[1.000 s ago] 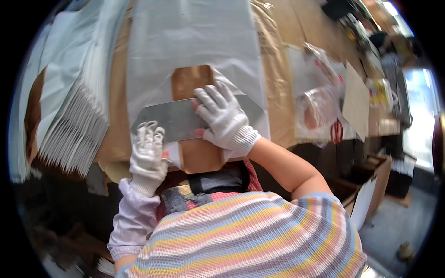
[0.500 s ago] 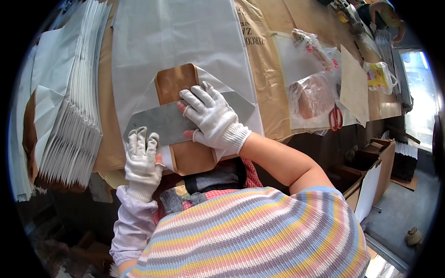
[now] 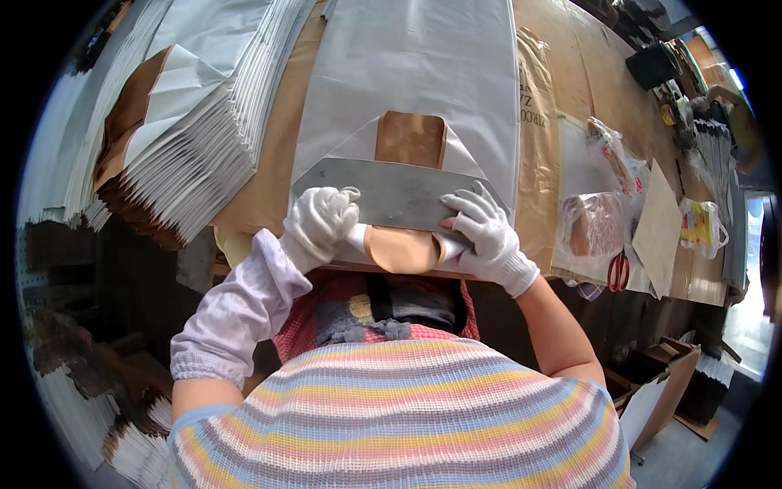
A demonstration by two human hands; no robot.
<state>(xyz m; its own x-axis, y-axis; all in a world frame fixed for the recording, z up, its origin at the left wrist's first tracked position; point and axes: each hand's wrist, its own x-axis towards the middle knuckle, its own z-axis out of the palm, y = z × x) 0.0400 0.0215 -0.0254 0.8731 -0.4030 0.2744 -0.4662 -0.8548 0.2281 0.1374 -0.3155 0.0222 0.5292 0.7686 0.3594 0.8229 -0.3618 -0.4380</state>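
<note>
A large white paper bag (image 3: pixel 407 73) lies flat on the table, its open bottom end toward me with the brown lining (image 3: pixel 410 138) showing. A grey metal plate (image 3: pixel 383 189) lies across that end. My left hand (image 3: pixel 320 226), in a white glove, is curled around the bag's lower left edge beside the plate. My gloved right hand (image 3: pixel 486 236) grips the lower right edge, its fingers spread over the plate's corner. A rounded tan flap (image 3: pixel 403 248) shows between my hands at the table's near edge.
A thick fanned stack of folded white bags (image 3: pixel 179 147) lies at the left. Brown paper (image 3: pixel 261 175) covers the table. At the right are clear plastic bags (image 3: pixel 590 224), red scissors (image 3: pixel 617 270), a cardboard sheet (image 3: pixel 658 230) and a yellow packet (image 3: pixel 699 224). Boxes (image 3: pixel 660 383) stand on the floor.
My right hand slid from the middle of the plate down to its lower right corner. My left hand rose from the table's edge to the bag's lower left corner. The view shifted.
</note>
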